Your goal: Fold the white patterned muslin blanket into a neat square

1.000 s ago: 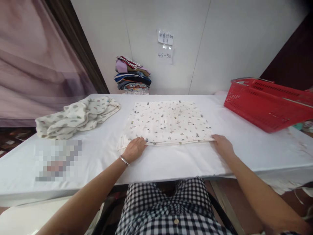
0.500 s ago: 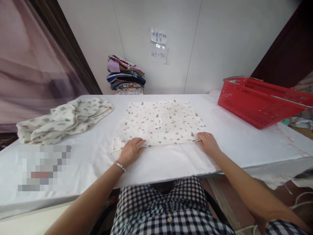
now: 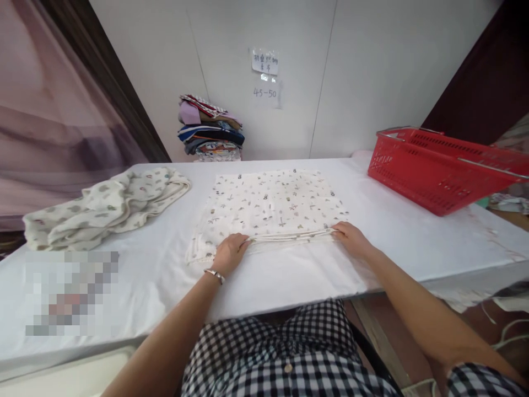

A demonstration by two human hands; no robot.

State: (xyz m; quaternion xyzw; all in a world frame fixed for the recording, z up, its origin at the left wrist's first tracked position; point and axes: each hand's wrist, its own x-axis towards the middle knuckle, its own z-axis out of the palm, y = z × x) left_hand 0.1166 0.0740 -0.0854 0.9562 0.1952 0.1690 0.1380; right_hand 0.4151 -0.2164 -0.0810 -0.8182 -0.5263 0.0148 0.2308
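Observation:
A white cloth point(image 3: 268, 204) with small dark and green prints lies folded flat on the table before me. My left hand point(image 3: 230, 253) is closed on its near edge, left of the middle, and wears a silver band at the wrist. At the near right corner, my right hand point(image 3: 351, 238) pinches the same edge. Between the hands the near edge is lifted slightly, and its layers show as a thin roll. Thumbs and fingertips are partly hidden by the fabric.
On the left lies a crumpled cream patterned cloth point(image 3: 107, 207), with a blurred-out patch point(image 3: 70, 292) nearer me. A stack of folded fabrics point(image 3: 210, 129) stands by the wall. To the right is a red basket point(image 3: 438, 171). The white table point(image 3: 281, 286) ends just before my lap.
Both hands have raised the cloth's near edge a little off the table. My left hand has shifted slightly right and its fingers have curled around the edge.

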